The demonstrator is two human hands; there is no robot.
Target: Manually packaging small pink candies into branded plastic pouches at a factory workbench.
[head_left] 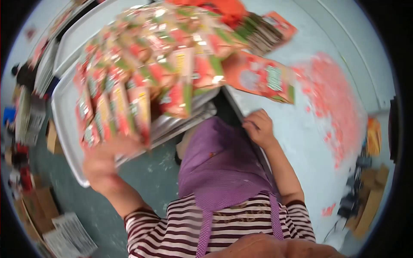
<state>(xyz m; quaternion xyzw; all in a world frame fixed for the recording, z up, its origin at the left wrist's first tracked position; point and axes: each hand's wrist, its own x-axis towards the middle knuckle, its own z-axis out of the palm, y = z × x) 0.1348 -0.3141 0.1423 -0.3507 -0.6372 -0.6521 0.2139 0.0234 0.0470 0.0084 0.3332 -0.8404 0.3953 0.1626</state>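
Your left hand [103,165], grip closed, holds up a fanned strip of red-green snack packets [137,81]; your right hand [258,127], fingers curled, rests on the tabletop [301,142] edge beside it.

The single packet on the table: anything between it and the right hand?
Nothing visible. The right hand rests curled at the near edge of the pale table, and the red-and-green packet lies just beyond it with bare tabletop between. The left hand holds up a fan of packets over the metal tray.
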